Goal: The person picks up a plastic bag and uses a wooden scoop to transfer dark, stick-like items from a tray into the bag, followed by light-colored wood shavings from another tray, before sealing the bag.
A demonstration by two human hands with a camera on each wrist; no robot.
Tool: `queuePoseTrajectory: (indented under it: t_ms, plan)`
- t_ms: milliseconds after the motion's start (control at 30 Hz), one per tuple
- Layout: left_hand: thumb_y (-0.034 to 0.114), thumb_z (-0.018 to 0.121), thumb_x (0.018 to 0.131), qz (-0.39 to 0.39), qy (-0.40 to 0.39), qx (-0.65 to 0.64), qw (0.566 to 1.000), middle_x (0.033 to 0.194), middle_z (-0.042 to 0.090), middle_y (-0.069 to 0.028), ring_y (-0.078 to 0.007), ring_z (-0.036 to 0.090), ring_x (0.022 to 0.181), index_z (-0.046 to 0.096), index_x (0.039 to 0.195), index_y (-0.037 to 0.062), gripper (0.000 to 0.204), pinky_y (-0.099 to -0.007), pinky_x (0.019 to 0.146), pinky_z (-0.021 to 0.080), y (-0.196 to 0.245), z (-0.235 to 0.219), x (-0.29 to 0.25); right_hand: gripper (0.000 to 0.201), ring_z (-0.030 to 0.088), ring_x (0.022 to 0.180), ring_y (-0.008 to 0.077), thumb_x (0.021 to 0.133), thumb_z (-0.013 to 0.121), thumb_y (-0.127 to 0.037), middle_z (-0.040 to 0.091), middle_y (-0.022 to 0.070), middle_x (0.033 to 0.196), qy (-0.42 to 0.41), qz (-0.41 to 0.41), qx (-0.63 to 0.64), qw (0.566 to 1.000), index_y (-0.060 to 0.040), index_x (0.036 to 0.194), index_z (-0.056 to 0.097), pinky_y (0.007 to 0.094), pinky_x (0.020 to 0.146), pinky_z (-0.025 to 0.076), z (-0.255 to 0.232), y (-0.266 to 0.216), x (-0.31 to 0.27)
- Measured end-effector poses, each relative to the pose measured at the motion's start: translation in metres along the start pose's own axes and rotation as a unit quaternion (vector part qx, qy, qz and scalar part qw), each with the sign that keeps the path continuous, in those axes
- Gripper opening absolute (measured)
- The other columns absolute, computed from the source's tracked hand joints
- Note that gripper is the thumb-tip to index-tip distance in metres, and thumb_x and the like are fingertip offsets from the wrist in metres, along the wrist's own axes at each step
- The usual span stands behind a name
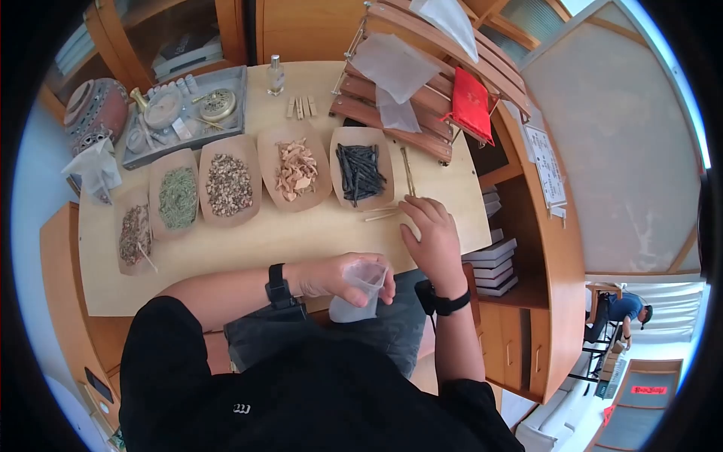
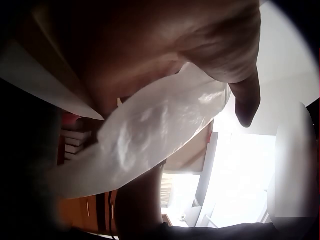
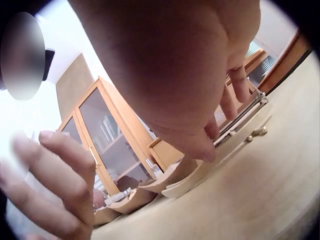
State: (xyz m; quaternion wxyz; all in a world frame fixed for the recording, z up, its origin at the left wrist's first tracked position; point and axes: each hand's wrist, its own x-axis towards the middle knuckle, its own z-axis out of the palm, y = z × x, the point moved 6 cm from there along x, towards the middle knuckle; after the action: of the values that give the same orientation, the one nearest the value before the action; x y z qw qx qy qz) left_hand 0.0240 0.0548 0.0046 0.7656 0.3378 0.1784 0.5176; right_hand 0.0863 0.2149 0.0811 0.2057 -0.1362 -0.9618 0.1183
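Observation:
My left hand (image 1: pixel 331 277) holds a translucent white pouch (image 1: pixel 355 310) over my lap, fingers and thumb around its open mouth. In the left wrist view the pouch (image 2: pixel 150 130) hangs below the palm. My right hand (image 1: pixel 435 237) is over the table's right front part, fingers extended and slightly spread. Its fingertips lie right at the near end of a slim brass tool (image 1: pixel 408 169). Thin pale sticks (image 1: pixel 382 214) lie left of that hand. In the right wrist view the fingers (image 3: pixel 227 102) point down toward the tabletop.
Several paper trays stand in a row, holding dark sticks (image 1: pixel 361 173), wood chips (image 1: pixel 297 170), chopped pieces (image 1: pixel 230 184) and green herb (image 1: pixel 178 197). Behind are a grey tray (image 1: pixel 242 98), a glass bottle (image 1: pixel 276 75) and a slatted rack (image 1: pixel 392 113) with a red pouch (image 1: pixel 471 104).

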Motion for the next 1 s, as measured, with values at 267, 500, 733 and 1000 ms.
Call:
queuePoseTrajectory:
  t_ms: [267,500,733,1000]
  plan:
    - [0.028,0.095,0.079,0.041,0.051,0.008,0.998,0.128,0.063,-0.0089,-0.0226,0.064,0.123,0.057,0.135,0.0069,0.071,-0.0407,0.109,0.05,0.009,-0.013,-0.003,0.018,0.068,0.103,0.0267,0.094,0.07,-0.01,0.071,0.0063,0.102,-0.099,-0.027,-0.072,0.992,-0.0112,0.112,0.069,0.0451,0.1,0.042,0.006,-0.012,0.008]
    - [0.023,0.094,0.083,0.037,0.011,0.007,0.999,0.13,0.062,-0.007,-0.0208,0.062,0.121,0.056,0.138,0.0052,0.069,-0.0392,0.105,0.052,-0.003,-0.009,-0.003,0.019,0.07,0.094,0.0354,0.097,0.064,0.002,0.068,0.0263,0.116,-0.154,-0.066,0.299,0.939,-0.0004,0.114,0.073,0.0393,0.078,0.057,-0.097,-0.1,0.037]
    - [0.015,0.088,0.088,0.046,-0.018,0.107,0.993,0.128,0.061,-0.0067,-0.0185,0.06,0.118,0.054,0.137,0.0078,0.06,-0.038,0.103,0.053,-0.001,-0.02,0.002,0.033,0.067,0.085,0.0265,0.088,0.077,-0.015,0.067,0.0131,0.109,-0.183,-0.238,0.594,0.747,-0.0037,0.118,0.068,0.0329,0.069,0.053,-0.111,-0.275,0.105]
    - [0.013,0.091,0.083,-0.009,0.052,-0.032,0.998,0.137,0.057,-0.0078,-0.0184,0.057,0.128,0.04,0.15,0.0145,0.085,-0.0402,0.108,0.049,-0.004,-0.015,-0.005,0.031,0.066,0.085,0.027,0.09,0.067,-0.009,0.067,0.0139,0.109,-0.056,-0.109,0.66,0.741,-0.0009,0.12,0.066,0.0346,0.07,0.054,-0.089,-0.306,0.127]
